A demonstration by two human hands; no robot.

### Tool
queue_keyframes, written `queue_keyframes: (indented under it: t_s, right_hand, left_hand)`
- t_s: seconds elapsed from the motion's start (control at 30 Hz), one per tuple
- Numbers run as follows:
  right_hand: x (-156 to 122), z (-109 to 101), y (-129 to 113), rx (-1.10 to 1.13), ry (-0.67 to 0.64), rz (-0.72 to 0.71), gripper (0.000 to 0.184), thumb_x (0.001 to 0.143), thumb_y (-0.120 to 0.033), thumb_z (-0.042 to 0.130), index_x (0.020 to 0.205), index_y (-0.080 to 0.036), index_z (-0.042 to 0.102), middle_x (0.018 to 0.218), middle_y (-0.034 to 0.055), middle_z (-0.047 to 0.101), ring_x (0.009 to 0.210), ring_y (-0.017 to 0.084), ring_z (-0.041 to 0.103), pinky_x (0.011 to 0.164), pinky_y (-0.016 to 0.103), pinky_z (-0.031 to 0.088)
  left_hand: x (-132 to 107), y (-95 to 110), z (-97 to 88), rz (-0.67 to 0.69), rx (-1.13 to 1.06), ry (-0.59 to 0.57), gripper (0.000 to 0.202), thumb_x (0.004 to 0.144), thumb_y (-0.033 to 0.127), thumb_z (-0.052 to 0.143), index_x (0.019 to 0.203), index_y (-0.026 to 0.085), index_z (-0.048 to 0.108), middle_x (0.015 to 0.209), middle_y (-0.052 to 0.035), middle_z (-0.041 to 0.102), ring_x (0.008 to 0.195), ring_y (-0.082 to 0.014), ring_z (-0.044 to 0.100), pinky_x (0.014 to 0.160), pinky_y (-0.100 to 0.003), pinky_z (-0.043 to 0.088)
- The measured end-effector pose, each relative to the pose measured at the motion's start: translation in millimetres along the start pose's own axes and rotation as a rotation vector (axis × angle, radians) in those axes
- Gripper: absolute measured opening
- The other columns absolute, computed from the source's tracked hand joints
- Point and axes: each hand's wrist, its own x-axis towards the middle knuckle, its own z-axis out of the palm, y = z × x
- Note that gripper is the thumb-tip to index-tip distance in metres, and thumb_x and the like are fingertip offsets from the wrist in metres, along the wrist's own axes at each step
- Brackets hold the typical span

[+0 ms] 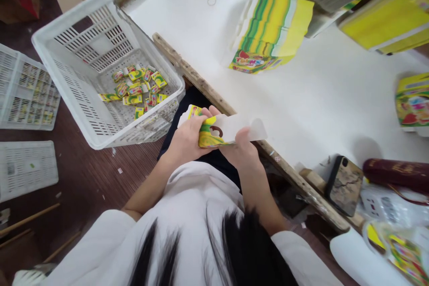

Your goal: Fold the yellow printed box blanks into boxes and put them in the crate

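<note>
**One carton blank in hand; a small lot folded, a thick stack left**

Both hands, left (186,140) and right (243,152), were clamped on one flat carton blank (219,132). It was held over the lap, just short of the tabletop (318,98) edge. The blank was yellow-green printed on one face and plain white on the other, with a scalloped end flap, and was not yet folded up. Left of the hands, a white basket (77,96) held a sparse scatter of folded cartons (137,87). Beyond the hands to the right, a stack of blanks (271,31) lay unfolded. Judged: early in the lot.
</note>
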Motion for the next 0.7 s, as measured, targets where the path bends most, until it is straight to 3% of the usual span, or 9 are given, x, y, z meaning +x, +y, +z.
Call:
queue_keyframes:
  t_s: [0.17,0.3,0.4,0.5,0.7]
  right_hand:
    - [0.2,-0.6,2.1,0.004,0.068,-0.017,0.064,0.093,-0.070,0.047,0.143,-0.031,0.054,0.143,0.0064,0.062,0.140,0.029,0.053,0.112,0.053,0.050]
    - [2.5,8.0,10.5,-0.015,0.217,-0.047,0.055,0.095,-0.060,0.055,0.140,-0.029,0.058,0.142,0.0062,0.063,0.140,0.029,0.053,0.118,0.054,0.043]
    - [3.3,10.2,14.6,-0.033,0.296,-0.079,0.054,0.094,-0.060,0.058,0.139,-0.028,0.060,0.141,0.0062,0.064,0.138,0.030,0.055,0.119,0.054,0.043]
    - [4.3,8.1,15.9,-0.062,0.244,-0.092,0.061,0.092,-0.064,0.058,0.142,-0.029,0.057,0.143,0.0071,0.063,0.137,0.031,0.055,0.117,0.054,0.044]
    - [5.5,5.5,17.6,-0.088,0.210,-0.100,0.067,0.090,-0.074,0.051,0.143,-0.032,0.054,0.141,0.0070,0.064,0.135,0.031,0.057,0.110,0.051,0.052]
  left_hand:
    - [5.2,0.9,-1.0,0.137,0.077,0.019,0.054,0.089,0.037,0.067,0.137,0.019,0.050,0.127,-0.0135,0.068,0.117,-0.0285,0.065,0.100,-0.042,0.051]
    - [6.5,2.2,-3.3,0.123,0.120,-0.008,0.052,0.091,0.031,0.062,0.140,0.020,0.051,0.130,-0.0123,0.068,0.119,-0.0276,0.063,0.103,-0.041,0.048]
    - [6.6,2.7,-3.8,0.075,0.151,-0.028,0.057,0.089,0.043,0.067,0.139,0.020,0.052,0.128,-0.0135,0.068,0.116,-0.0295,0.064,0.100,-0.042,0.049]
    - [6.9,2.7,-2.5,0.042,0.160,-0.037,0.065,0.083,0.052,0.072,0.137,0.021,0.052,0.123,-0.0134,0.069,0.111,-0.0308,0.066,0.095,-0.042,0.051]
    - [5.0,3.5,1.9,0.033,0.078,-0.031,0.078,0.079,0.051,0.078,0.143,0.024,0.043,0.122,-0.0105,0.068,0.110,-0.0293,0.068,0.089,-0.040,0.054]
